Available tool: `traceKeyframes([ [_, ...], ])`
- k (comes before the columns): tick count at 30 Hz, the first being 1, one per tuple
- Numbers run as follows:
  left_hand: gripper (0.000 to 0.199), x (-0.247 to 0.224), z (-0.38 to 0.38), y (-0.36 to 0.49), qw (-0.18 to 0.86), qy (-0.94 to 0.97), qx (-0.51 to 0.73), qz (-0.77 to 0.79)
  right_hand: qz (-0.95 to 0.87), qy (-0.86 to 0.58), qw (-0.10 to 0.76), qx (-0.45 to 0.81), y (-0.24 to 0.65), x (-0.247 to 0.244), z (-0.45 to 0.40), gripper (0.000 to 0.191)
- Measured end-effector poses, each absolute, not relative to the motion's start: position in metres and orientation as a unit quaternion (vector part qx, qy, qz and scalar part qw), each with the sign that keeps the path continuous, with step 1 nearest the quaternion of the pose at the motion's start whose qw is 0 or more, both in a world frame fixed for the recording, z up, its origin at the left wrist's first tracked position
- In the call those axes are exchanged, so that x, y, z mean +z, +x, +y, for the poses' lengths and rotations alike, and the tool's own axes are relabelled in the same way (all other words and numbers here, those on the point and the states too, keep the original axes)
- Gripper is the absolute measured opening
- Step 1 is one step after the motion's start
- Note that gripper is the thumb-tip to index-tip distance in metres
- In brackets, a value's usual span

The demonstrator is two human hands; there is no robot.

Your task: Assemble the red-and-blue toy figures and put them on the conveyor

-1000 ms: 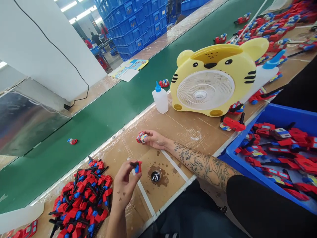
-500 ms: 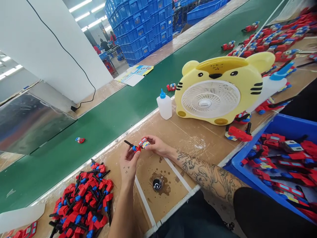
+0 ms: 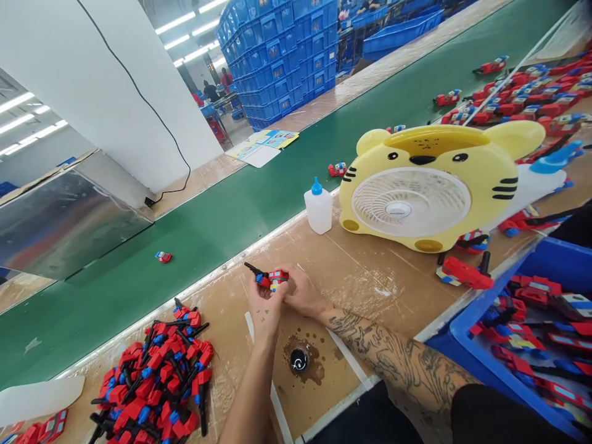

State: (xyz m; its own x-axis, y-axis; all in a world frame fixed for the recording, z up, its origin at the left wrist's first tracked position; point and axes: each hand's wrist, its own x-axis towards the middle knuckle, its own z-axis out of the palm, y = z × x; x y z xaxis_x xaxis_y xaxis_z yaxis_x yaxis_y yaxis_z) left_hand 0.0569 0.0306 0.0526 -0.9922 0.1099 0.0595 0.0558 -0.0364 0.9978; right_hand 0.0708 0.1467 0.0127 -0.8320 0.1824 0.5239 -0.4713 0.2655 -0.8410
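Observation:
My left hand (image 3: pixel 264 308) is closed on a small red-and-blue plastic toy part (image 3: pixel 261 279) with a black rod that points up and left. In my right hand (image 3: pixel 303 295), the fingers are closed round a red toy body (image 3: pixel 278 277) with pale blue windows and a yellow-and-white patch. The two parts touch end to end; whether they are locked together I cannot tell. Below my hands a small round black pot (image 3: pixel 298 359) with a white swirl sits among wet stains. Left of my forearm lies a pile of red-and-blue parts (image 3: pixel 152 376) with black rods.
Behind the worktop (image 3: pixel 351 271) runs a green conveyor belt (image 3: pixel 222 228) carrying a few toys. A squeeze bottle (image 3: pixel 319 211) stands beside a yellow animal-shaped fan (image 3: pixel 435 185). On the right, a blue bin (image 3: pixel 467 342) holds assembled-looking toys. More red toys (image 3: pixel 527 92) crowd the far right.
The toy body in my right hand has come against the part in my left, closing the gap between them. My hands are closer together, and the camera view has shifted slightly.

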Motion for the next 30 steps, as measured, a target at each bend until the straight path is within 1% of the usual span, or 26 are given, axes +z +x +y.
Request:
traceKeyframes([
  [3,0.061,0.052,0.050,0.053,-0.001,0.049,0.697,0.716,-0.757,0.069,0.329,0.560,0.073,0.014,0.146,0.035],
  [4,0.061,0.052,0.054,0.050,-0.005,0.053,0.675,0.736,-0.757,0.055,0.343,0.553,0.072,0.014,0.147,0.033],
  [6,0.052,0.050,0.058,0.040,-0.009,0.081,0.598,0.797,-0.764,0.030,0.346,0.544,0.069,0.013,0.148,0.033],
  [7,0.047,0.049,0.059,0.033,-0.010,0.098,0.554,0.827,-0.770,0.022,0.336,0.542,0.067,0.011,0.148,0.037],
  [9,0.041,0.050,0.057,0.012,-0.009,0.124,0.479,0.869,-0.785,0.005,0.306,0.539,0.063,0.008,0.149,0.050],
  [11,0.045,0.053,0.053,-0.017,-0.010,0.134,0.431,0.892,-0.792,-0.016,0.281,0.542,0.060,0.004,0.149,0.066],
  [12,0.049,0.056,0.050,-0.035,-0.014,0.137,0.402,0.905,-0.793,-0.024,0.271,0.545,0.059,0.003,0.149,0.071],
  [13,0.053,0.060,0.048,-0.055,-0.018,0.138,0.369,0.919,-0.794,-0.027,0.262,0.548,0.059,0.002,0.149,0.071],
  [15,0.059,0.069,0.042,-0.096,-0.021,0.138,0.298,0.944,-0.795,-0.017,0.247,0.554,0.059,0.000,0.149,0.063],
  [18,0.065,0.079,0.036,-0.155,0.008,0.127,0.198,0.972,-0.794,-0.003,0.233,0.561,0.060,0.002,0.150,0.047],
  [22,0.062,0.081,0.034,-0.208,0.087,0.083,0.104,0.987,-0.802,0.011,0.208,0.559,0.061,0.005,0.152,0.037],
  [24,0.061,0.081,0.036,-0.220,0.122,0.071,0.080,0.987,-0.806,0.017,0.200,0.556,0.061,0.007,0.153,0.033],
  [26,0.066,0.079,0.039,-0.224,0.137,0.072,0.073,0.985,-0.808,0.016,0.196,0.555,0.060,0.006,0.152,0.031],
  [28,0.076,0.077,0.041,-0.219,0.126,0.082,0.078,0.986,-0.809,0.012,0.196,0.554,0.059,0.005,0.151,0.031],
  [30,0.088,0.072,0.039,-0.209,0.091,0.102,0.091,0.986,-0.811,0.004,0.199,0.551,0.057,0.002,0.151,0.030],
])
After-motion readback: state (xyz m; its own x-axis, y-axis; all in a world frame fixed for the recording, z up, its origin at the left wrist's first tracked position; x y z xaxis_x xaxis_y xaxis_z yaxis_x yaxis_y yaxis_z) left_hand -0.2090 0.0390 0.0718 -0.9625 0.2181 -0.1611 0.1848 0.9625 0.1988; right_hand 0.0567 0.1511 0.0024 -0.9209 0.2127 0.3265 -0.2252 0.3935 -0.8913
